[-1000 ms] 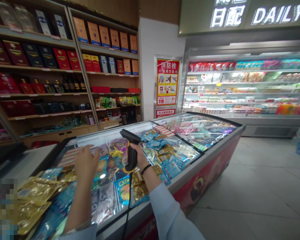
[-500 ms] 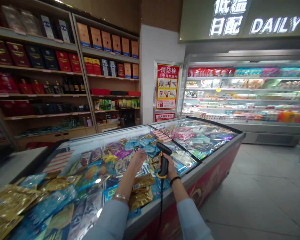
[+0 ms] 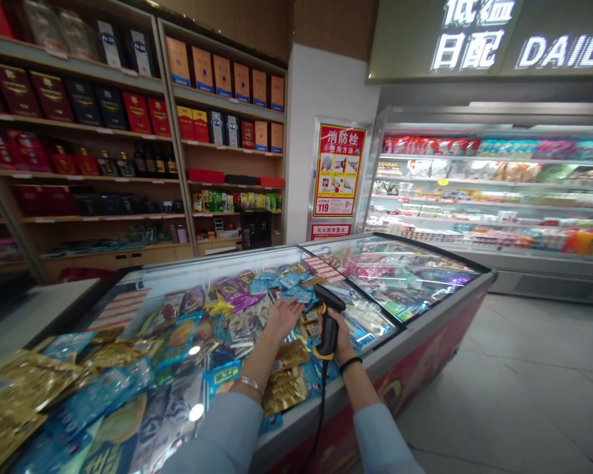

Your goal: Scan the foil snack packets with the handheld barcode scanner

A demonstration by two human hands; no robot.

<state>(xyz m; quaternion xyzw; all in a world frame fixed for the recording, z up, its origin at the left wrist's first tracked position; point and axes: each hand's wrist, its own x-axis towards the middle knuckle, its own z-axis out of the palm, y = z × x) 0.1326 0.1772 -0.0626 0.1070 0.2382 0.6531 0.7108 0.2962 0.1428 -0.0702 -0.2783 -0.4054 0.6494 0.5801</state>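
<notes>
My right hand [image 3: 343, 331] is wrapped round a black and yellow barcode scanner [image 3: 329, 332], its head tilted toward the packets. A black cord hangs from the handle. To the left, my left hand [image 3: 282, 318] is stretched out with its fingers apart, close to the blue packets [image 3: 296, 276] piled on the freezer's glass top. Whether its fingertips touch a packet I cannot tell. Gold packets [image 3: 286, 388] lie below my hands, near the freezer's front edge.
The chest freezer [image 3: 375, 368] runs away to the right. More gold packets [image 3: 24, 388] and blue packets [image 3: 99, 395] lie at the left. Shelves of boxes [image 3: 178, 145] stand behind, and a lit refrigerated display [image 3: 494, 191] is at the back right.
The whole view has shifted, so the surroundings sit slightly farther right. My left hand has opened more, its fingers reaching toward the blue packets. The scanner stays in my right hand.
</notes>
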